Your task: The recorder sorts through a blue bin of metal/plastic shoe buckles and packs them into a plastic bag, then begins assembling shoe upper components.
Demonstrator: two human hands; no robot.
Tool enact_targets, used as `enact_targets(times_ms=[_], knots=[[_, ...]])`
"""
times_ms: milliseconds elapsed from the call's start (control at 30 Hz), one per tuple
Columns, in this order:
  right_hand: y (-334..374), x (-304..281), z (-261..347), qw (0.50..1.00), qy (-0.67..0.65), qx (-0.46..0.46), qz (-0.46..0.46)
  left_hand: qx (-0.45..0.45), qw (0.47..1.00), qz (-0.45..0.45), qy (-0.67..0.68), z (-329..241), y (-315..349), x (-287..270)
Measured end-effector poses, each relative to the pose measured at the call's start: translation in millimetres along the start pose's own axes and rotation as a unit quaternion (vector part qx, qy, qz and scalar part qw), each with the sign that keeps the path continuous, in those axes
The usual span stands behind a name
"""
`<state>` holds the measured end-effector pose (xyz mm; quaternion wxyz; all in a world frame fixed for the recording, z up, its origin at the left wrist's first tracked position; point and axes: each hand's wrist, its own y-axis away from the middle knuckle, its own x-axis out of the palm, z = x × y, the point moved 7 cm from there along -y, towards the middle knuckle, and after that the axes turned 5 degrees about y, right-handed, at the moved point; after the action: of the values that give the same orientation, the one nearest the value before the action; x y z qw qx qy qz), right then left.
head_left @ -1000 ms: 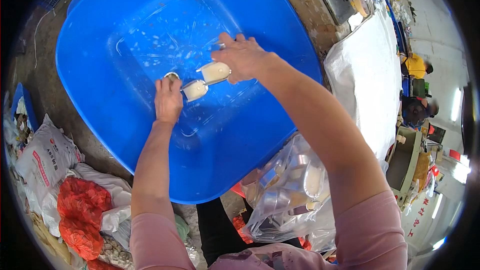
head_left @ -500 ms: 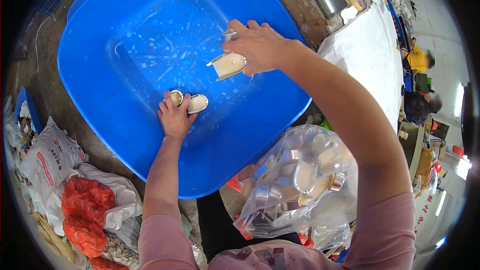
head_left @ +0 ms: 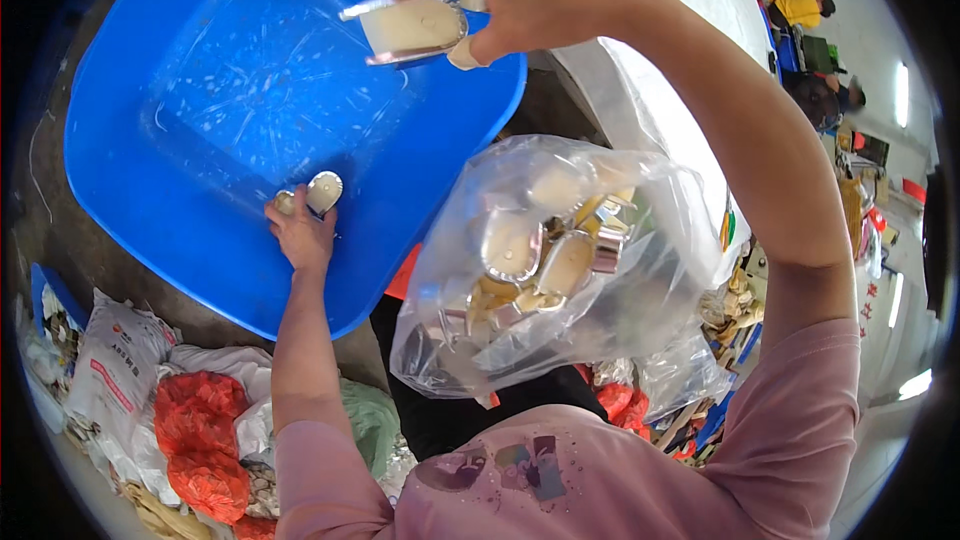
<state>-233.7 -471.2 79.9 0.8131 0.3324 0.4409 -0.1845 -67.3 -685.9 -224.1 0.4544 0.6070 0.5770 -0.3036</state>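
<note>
Inside the blue plastic tub (head_left: 130,165), low on its near side, my left hand (head_left: 305,238) is closed around two heel-shaped pieces (head_left: 324,193) with cream faces and silver rims. My right hand (head_left: 515,0) is raised over the tub's right rim, closer to the camera. Its fingers grip several of the same silver-rimmed pieces (head_left: 412,26); some of them are partly hidden by the fingers. Below that hand, a clear plastic bag (head_left: 430,345) over my lap holds many more silver and cream pieces (head_left: 515,245).
A large white sack-like surface (head_left: 690,10) lies beyond my right arm. At lower left are a printed white sack (head_left: 120,355) and a red plastic bag (head_left: 200,415). Two other people (head_left: 800,5) are far off at right.
My right hand has risen from inside the tub toward its right rim with the pieces. My left hand keeps its pieces in the tub. The view has shifted, and the clear bag appears larger.
</note>
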Motion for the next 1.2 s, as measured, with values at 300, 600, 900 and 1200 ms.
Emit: enact_targets(times_ms=[300, 600, 900, 1200], knots=[[183, 29, 90, 0.895, -0.437, -0.089, 0.007, -0.065, 0.789, 0.112, 0.601, -77, 90, -160], [260, 107, 63, 0.942, -0.105, 0.306, -0.086, 0.247, 0.960, -0.036, 0.127, -272, 148, -174], [295, 80, 84, 0.928, -0.023, 0.249, -0.276, 0.247, 0.944, 0.080, 0.205, -253, 174, -179], [316, 43, 75, 0.846, 0.082, 0.240, -0.469, 0.033, 0.950, -0.069, 0.304, -201, 170, -171]])
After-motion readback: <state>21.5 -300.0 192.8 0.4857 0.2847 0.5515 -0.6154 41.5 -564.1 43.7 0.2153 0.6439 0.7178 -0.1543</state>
